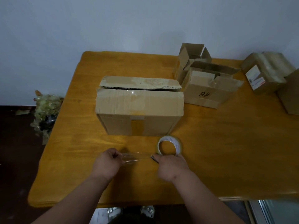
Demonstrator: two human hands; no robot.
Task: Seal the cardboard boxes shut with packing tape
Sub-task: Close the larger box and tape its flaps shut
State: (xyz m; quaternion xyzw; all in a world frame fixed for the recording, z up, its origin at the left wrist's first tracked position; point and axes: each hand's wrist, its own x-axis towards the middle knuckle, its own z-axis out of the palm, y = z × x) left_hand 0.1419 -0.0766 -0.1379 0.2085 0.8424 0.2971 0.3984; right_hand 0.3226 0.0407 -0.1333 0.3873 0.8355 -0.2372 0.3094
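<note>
Hands (139, 164) apart, tape strip (136, 157) between.

Both hands (left (108, 160), right (170, 165)) curled, pinching, arms extended forward.

Dim, flat indoor light with a cool grey cast on the far wall (145, 21). The orange bench (226, 143) is the brightest surface and shows only soft, weak shadows under the large box (139, 107). The floor (14, 159) at the left falls nearly to black. Wide-angle bending curves the bench edges. The right hand (171, 167) and the far-right box (265, 73) are smeared by blur. Faint glints show on the clear tape strip (135, 157).
</note>
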